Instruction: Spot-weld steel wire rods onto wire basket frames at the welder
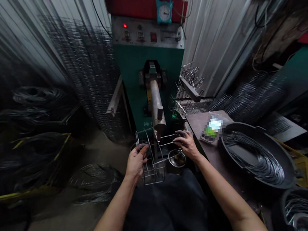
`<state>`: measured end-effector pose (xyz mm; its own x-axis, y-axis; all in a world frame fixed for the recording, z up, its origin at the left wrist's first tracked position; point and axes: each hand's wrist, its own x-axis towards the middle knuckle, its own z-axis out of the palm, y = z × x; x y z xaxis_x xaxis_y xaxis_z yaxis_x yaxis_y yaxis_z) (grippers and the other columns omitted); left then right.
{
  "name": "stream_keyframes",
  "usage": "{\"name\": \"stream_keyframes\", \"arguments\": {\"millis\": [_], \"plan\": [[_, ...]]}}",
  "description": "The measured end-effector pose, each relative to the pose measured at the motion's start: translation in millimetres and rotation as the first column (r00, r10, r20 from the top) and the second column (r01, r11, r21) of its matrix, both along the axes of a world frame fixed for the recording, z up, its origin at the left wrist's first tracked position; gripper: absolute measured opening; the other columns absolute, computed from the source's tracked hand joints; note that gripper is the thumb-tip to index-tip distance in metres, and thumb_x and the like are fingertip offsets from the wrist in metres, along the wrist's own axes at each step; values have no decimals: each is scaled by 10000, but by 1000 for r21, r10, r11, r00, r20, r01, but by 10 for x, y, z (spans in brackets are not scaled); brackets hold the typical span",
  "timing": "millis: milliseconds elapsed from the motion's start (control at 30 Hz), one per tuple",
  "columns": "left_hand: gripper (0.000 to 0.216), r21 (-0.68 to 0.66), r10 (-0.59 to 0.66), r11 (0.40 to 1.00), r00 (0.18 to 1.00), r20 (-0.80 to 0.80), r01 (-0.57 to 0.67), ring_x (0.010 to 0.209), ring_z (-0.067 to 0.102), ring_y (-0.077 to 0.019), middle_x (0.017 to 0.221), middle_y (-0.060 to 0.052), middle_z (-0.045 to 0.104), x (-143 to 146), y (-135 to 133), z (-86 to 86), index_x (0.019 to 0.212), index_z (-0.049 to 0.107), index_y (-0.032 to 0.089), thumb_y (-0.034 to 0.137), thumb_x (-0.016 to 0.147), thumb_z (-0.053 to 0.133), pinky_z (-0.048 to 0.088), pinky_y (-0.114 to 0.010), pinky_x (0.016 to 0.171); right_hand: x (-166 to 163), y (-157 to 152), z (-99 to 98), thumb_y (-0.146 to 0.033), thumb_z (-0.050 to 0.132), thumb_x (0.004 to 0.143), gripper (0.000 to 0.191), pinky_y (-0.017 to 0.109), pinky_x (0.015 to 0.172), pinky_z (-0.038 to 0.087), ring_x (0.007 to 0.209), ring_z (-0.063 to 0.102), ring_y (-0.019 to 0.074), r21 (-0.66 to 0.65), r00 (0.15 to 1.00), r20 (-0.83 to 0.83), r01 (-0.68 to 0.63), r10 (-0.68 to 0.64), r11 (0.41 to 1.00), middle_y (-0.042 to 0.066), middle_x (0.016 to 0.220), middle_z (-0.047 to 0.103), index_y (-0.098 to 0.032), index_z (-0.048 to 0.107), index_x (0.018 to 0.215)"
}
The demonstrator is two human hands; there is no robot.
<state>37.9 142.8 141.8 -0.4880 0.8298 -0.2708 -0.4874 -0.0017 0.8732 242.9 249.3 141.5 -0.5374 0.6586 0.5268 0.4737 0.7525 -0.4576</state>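
Observation:
In front of me is a small wire rack of thin bright rods, held up at the tip of a spot welder's upper arm. My left hand is closed on the rack's left side, thumb and fingers pinching the rods. My right hand pinches thin wires that run left to the rack under the electrode; whether they are joined to it I cannot tell. A round metal bowl with small contents sits just below my right hand. The lower electrode is mostly hidden behind the rack.
The green machine body carries a blue clock and a lit red lamp. To the right, a table bears a phone-like device and a black tub of wire rings. Tall stacks of wire pieces stand left.

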Motion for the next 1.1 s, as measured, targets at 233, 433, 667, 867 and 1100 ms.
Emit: {"name": "stream_keyframes", "arguments": {"millis": [233, 433, 667, 867, 1100], "plan": [[461, 26, -3, 1000, 1000, 13, 2, 436, 298, -24, 554, 46, 468, -50, 85, -71, 740, 604, 118, 377, 412, 800, 178, -150, 360, -11, 47, -2, -274, 548, 834, 135, 373, 896, 349, 1034, 429, 220, 19, 999, 24, -30, 29, 999, 21, 1139, 600, -258, 681, 850], [454, 45, -9, 999, 999, 35, 8, 426, 280, -24, 510, 56, 432, -63, 144, -55, 715, 603, 113, 369, 399, 804, 160, -150, 351, -34, 102, -25, -268, 548, 830, 133, 379, 891, 348, 1031, 428, 223, -8, 999, 30, -24, 24, 1000, 19, 1144, 600, -262, 679, 852], [465, 41, -14, 999, 998, 62, 12, 415, 269, -21, 487, 66, 401, -93, 214, -40, 691, 591, 109, 353, 363, 813, 145, -148, 341, -71, 220, -76, -263, 554, 825, 127, 386, 886, 355, 1020, 436, 220, -65, 999, 26, -39, 40, 997, 17, 1146, 600, -267, 677, 857], [466, 13, -10, 1000, 997, 74, 9, 414, 281, -20, 514, 55, 430, -142, 296, -81, 683, 583, 114, 327, 344, 822, 145, -148, 330, -101, 277, -98, -268, 562, 818, 121, 395, 897, 359, 1012, 450, 217, -102, 999, 10, -40, 42, 994, 17, 1138, 607, -263, 679, 848], [442, -7, -45, 999, 996, 83, 46, 403, 290, -16, 511, 62, 423, -187, 338, -95, 705, 594, 116, 298, 371, 819, 167, -140, 328, -102, 241, -32, -311, 577, 806, 122, 414, 936, 349, 1086, 435, 223, -108, 1000, -27, 10, -13, 994, 29, 1145, 593, -265, 679, 856]]}}
